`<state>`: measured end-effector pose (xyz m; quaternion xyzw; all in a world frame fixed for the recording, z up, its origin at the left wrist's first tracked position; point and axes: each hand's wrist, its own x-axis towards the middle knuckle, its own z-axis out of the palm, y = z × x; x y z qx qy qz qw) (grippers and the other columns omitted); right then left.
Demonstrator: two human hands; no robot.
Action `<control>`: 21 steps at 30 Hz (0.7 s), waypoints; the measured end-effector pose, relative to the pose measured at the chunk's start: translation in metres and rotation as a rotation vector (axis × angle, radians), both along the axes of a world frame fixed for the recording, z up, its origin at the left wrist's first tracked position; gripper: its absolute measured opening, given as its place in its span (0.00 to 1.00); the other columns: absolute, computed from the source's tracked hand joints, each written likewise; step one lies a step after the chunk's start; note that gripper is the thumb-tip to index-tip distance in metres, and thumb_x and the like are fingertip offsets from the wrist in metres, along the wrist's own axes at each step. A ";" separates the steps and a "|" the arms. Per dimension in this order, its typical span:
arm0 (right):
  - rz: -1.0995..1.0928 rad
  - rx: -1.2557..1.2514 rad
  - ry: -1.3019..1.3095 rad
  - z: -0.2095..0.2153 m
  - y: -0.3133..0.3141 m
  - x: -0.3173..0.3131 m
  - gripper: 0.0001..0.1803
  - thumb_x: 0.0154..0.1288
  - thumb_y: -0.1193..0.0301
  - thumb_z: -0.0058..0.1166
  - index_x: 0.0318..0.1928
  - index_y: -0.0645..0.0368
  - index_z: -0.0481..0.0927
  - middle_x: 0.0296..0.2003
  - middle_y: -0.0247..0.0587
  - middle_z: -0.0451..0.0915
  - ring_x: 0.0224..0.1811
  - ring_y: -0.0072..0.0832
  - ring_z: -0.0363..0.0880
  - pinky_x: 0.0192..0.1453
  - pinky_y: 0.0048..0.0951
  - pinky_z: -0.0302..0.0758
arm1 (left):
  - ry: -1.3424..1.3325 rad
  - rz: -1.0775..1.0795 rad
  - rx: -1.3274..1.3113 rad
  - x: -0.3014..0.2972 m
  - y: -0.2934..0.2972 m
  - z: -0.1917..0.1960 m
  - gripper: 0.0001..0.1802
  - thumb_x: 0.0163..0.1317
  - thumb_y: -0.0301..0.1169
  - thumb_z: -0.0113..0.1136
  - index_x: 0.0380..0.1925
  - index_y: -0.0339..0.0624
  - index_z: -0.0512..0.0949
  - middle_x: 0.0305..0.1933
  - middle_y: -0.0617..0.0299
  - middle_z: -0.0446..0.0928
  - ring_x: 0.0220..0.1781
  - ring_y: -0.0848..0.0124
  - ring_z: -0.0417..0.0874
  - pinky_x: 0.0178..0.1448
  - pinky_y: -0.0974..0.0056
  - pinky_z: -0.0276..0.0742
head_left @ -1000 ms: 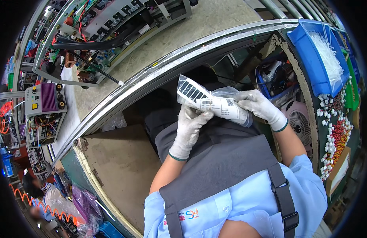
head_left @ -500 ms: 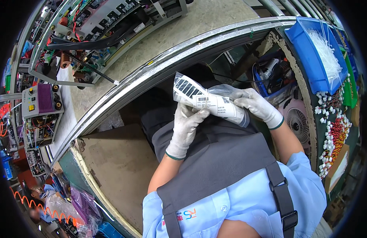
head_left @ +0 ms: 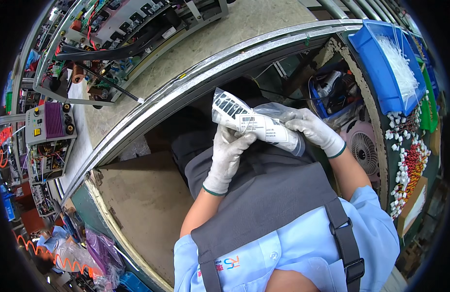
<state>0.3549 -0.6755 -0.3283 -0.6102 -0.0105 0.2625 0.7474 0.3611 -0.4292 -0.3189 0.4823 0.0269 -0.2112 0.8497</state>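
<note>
A clear plastic bag (head_left: 230, 108) with a white printed label and dark-striped contents is held above my lap. My left hand (head_left: 228, 155), in a white glove with a green cuff, grips it from below, thumb over the front. My right hand (head_left: 312, 127), gloved the same way, pinches the bag's other end. What exactly lies inside the bag cannot be told.
An opened machine with circuit boards (head_left: 132, 44) stands on the bench ahead. To the right are a blue bin (head_left: 376, 63) of white cable ties, a pink fan (head_left: 362, 146) and wires with white connectors (head_left: 405, 180). A purple-and-grey device (head_left: 52, 121) sits left.
The bag has turned slightly in my hands, so its striped part shows differently. Both hands keep their hold in nearly the same place.
</note>
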 end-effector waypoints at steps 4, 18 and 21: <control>-0.017 0.000 -0.018 -0.006 -0.002 -0.001 0.15 0.63 0.75 0.49 0.48 0.71 0.78 0.40 0.34 0.80 0.42 0.16 0.74 0.49 0.20 0.72 | -0.039 0.018 -0.006 -0.001 -0.004 0.001 0.28 0.55 0.25 0.65 0.55 0.37 0.67 0.50 0.62 0.76 0.51 0.73 0.78 0.57 0.67 0.72; -0.128 -0.783 -1.055 0.044 0.023 -0.013 0.32 0.44 0.73 0.65 0.56 0.56 0.77 0.52 0.48 0.76 0.54 0.45 0.75 0.58 0.43 0.70 | 0.131 0.097 -0.405 0.006 0.024 -0.006 0.33 0.57 0.30 0.60 0.63 0.40 0.63 0.66 0.45 0.67 0.65 0.58 0.70 0.68 0.53 0.65; -0.219 -0.172 -0.596 0.016 0.020 -0.022 0.49 0.49 0.64 0.68 0.70 0.55 0.57 0.69 0.48 0.56 0.72 0.44 0.54 0.71 0.44 0.56 | 0.097 0.099 -0.478 0.010 0.025 -0.006 0.41 0.49 0.21 0.61 0.67 0.42 0.59 0.69 0.45 0.63 0.69 0.56 0.66 0.70 0.55 0.62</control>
